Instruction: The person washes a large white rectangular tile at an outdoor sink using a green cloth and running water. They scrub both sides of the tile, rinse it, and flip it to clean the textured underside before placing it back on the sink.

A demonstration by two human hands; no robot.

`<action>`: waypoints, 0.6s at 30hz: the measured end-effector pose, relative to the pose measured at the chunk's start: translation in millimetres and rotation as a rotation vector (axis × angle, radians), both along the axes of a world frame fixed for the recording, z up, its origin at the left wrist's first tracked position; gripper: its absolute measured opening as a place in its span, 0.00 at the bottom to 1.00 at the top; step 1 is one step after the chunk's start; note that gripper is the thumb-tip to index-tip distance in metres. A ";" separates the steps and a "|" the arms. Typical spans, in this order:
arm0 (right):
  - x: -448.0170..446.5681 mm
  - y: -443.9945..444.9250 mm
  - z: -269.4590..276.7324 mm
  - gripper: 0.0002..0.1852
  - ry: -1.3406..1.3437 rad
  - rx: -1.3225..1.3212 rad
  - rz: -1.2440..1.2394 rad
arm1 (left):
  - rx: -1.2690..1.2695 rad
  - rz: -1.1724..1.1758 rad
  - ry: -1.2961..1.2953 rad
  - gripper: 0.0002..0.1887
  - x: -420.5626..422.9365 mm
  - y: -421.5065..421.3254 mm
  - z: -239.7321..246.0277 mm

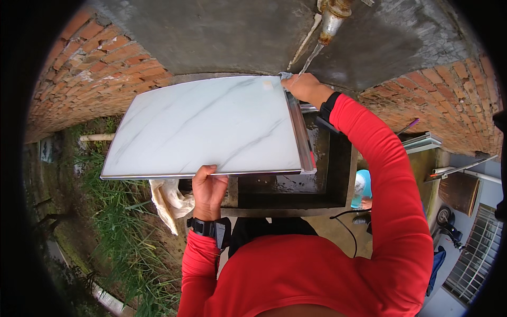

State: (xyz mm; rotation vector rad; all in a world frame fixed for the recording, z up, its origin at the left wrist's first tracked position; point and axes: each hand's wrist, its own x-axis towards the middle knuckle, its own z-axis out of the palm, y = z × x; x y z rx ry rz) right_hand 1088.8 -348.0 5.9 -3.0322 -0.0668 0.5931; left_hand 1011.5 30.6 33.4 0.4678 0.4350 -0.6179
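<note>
A large white marble-patterned panel (206,126) with a metal edge lies tilted over a concrete sink (285,212). My left hand (210,190) grips the panel's near edge, thumb on top. At the far right corner, my right hand (307,88) is closed on a grey cloth (284,75) pressed to the panel's edge. Water runs from a metal tap (330,25) onto or just beside my right hand. A metal profile (299,130) runs along the panel's right side. My left fingertips are hidden beneath the panel.
A pale cloth (170,202) hangs at the sink's left front. Brick walls (115,63) flank the grey wall behind. Metal profiles (424,142) lie at the right, with a light-blue container (362,186) held by another person's hand (366,203) nearby. Grass grows at the left.
</note>
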 end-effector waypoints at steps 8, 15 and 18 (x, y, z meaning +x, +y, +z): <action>-8.2 10.9 57.4 0.13 -0.214 0.721 -0.156 | 0.022 -0.048 0.012 0.14 0.6 -6.2 10.4; -98.4 83.2 101.7 0.18 0.147 1.086 0.011 | 0.023 -0.066 -0.004 0.20 1.1 -16.3 27.5; -135.8 103.1 108.9 0.19 0.076 0.980 0.291 | 0.061 -0.072 -0.049 0.20 2.3 -17.5 28.7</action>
